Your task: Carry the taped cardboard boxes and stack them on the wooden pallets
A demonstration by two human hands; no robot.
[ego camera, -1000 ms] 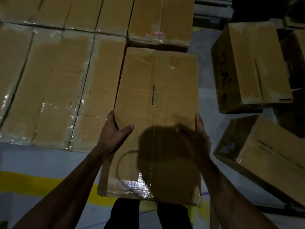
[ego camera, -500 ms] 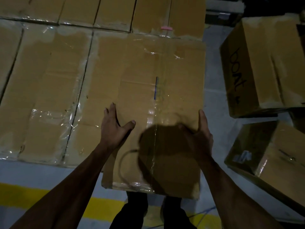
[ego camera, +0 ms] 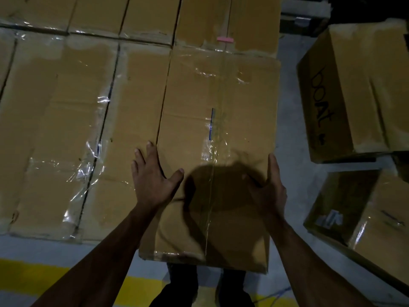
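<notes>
Cardboard box (ego camera: 212, 151) has moved forward into the right end of the stacked row (ego camera: 66, 129), its near end overhanging. Left hand (ego camera: 152, 176) and right hand (ego camera: 271, 187), fingers straight, press its sides; placement looks nearly done.

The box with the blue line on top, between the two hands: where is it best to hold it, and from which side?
Probably by its two long side faces, one palm from each side. The box is wide and flat-topped with no handle, and its near end overhangs the stack. The left hand and right hand already flank it there.
</notes>
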